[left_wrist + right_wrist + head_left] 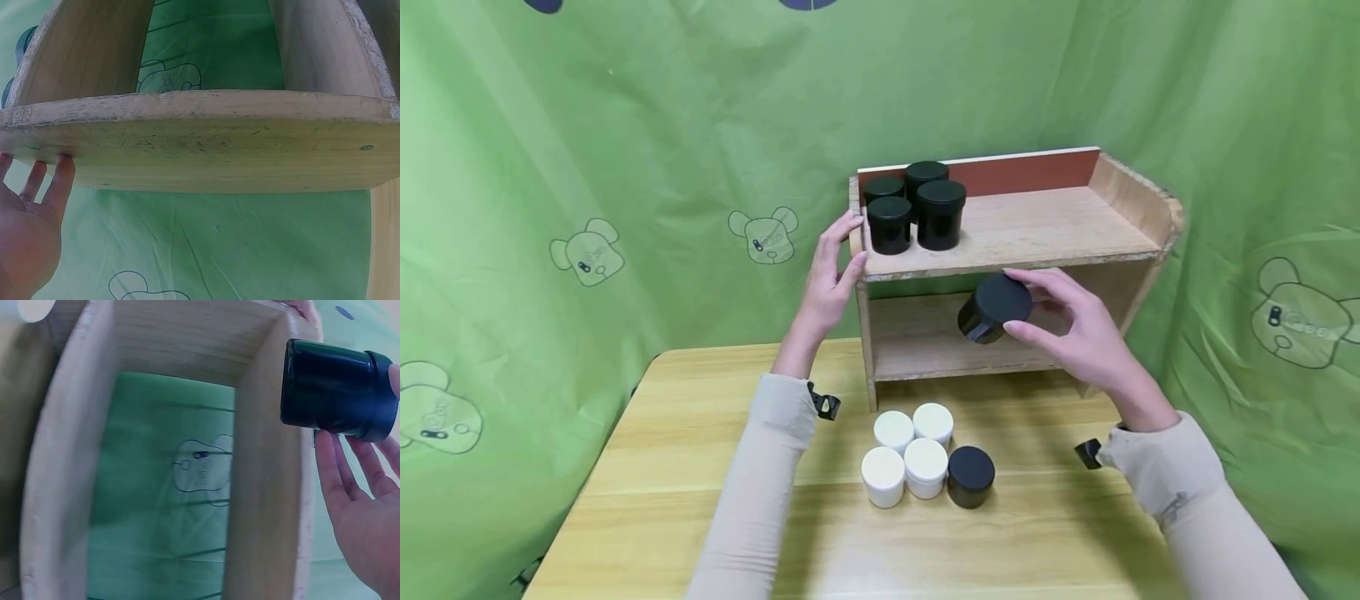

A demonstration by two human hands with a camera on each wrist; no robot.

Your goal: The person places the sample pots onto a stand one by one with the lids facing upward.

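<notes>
Black jar (992,308) held in the right hand (1086,333), tipped on its side, lid end toward the camera, base pointing into the shelf (1060,229). It hangs in air just in front of the lower opening, right below the top board's front edge, touching no wood. Fingers and thumb curl round the lid rim; the wrist view shows the jar (337,390) lying crosswise above the palm. Long axis runs roughly front to back, tilted. Left hand (835,275) is at the shelf's left end, fingers straight against the side panel, steadying it, holding nothing. Four black jars (913,212) stand upright on the top board's left end. On the table (647,467) in front: four white jars (906,454), one black jar (971,476) touching them.
</notes>
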